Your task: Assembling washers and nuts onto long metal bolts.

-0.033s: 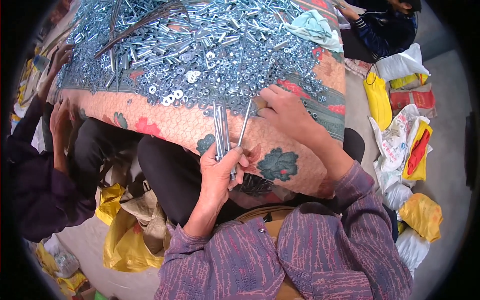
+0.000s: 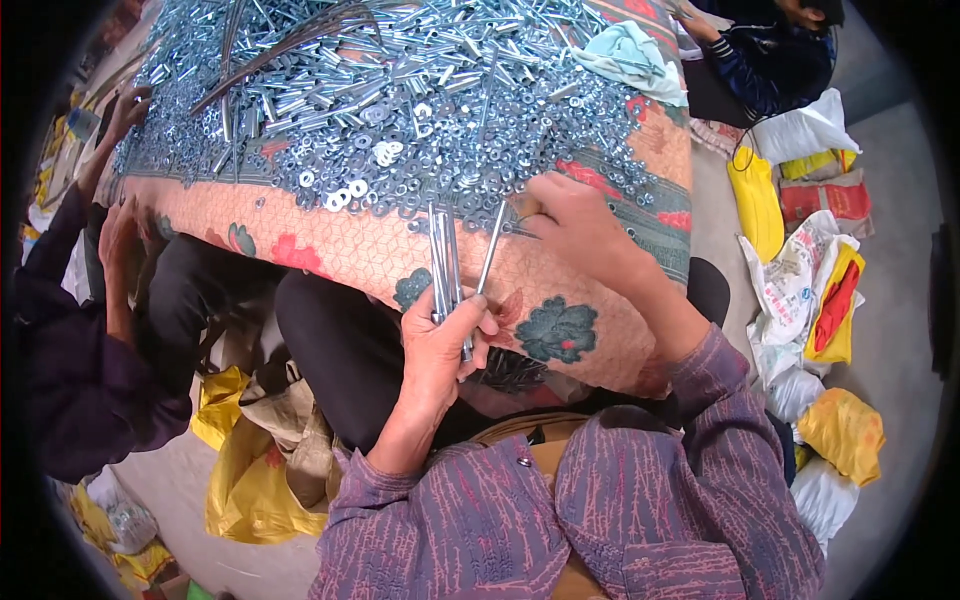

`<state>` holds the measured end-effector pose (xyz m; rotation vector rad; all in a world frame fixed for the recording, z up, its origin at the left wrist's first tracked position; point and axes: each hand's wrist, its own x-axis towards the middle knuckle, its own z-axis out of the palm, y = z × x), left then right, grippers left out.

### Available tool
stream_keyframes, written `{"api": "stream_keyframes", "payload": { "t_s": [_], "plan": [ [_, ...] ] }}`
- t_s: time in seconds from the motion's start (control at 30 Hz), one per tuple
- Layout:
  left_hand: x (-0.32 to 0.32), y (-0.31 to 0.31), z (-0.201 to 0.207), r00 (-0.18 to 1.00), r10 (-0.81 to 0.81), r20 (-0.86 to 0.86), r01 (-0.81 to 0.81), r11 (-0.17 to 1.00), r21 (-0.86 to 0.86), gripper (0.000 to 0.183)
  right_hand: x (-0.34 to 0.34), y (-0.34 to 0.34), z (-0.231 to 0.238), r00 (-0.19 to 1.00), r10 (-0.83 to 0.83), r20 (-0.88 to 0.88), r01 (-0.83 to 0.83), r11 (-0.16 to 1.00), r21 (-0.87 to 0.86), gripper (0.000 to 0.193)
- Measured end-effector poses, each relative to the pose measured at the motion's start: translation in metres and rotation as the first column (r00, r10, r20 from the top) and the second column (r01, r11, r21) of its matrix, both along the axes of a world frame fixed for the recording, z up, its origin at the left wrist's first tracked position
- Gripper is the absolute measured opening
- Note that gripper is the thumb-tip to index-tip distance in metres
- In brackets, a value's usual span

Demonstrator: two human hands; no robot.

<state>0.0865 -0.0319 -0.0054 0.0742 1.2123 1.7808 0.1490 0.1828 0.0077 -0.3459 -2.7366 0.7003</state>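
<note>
My left hand (image 2: 440, 340) is closed round a bundle of several shiny metal rods (image 2: 441, 255), held upright by the near edge of the table. Between its thumb and fingers a separate thin rod (image 2: 491, 247) stands apart, leaning right. My right hand (image 2: 585, 235) is at that thin rod's upper end, its fingers bent together at the edge of a spread of loose washers (image 2: 440, 180). Whether anything small is pinched in those fingertips cannot be made out.
A flower-patterned cloth (image 2: 345, 235) covers the table, heaped with metal tubes and bolts (image 2: 340, 85). A pale blue rag (image 2: 630, 60) lies far right. Another person's hand (image 2: 118, 235) rests at the left edge; someone else sits far right. Yellow bags (image 2: 260, 490) and white sacks (image 2: 790, 290) lie on the floor.
My right hand's fingers have shifted very slightly to the right, near the thin rod's tip. My left hand keeps its hold on the rods.
</note>
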Motion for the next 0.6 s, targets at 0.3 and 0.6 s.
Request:
{"api": "stream_keyframes", "payload": {
  "t_s": [0.3,0.6],
  "plan": [
    [0.003,0.002,0.000,0.988,-0.114,-0.100,0.111,0.993,-0.034,0.012,0.022,-0.015,0.025,0.988,-0.106,-0.109,-0.031,0.556,-0.831,0.005],
    [-0.001,0.005,0.002,0.980,-0.159,-0.117,0.151,0.986,-0.072,0.008,0.031,-0.031,0.008,0.939,-0.287,-0.189,0.035,0.627,-0.778,0.008]
  ]
}}
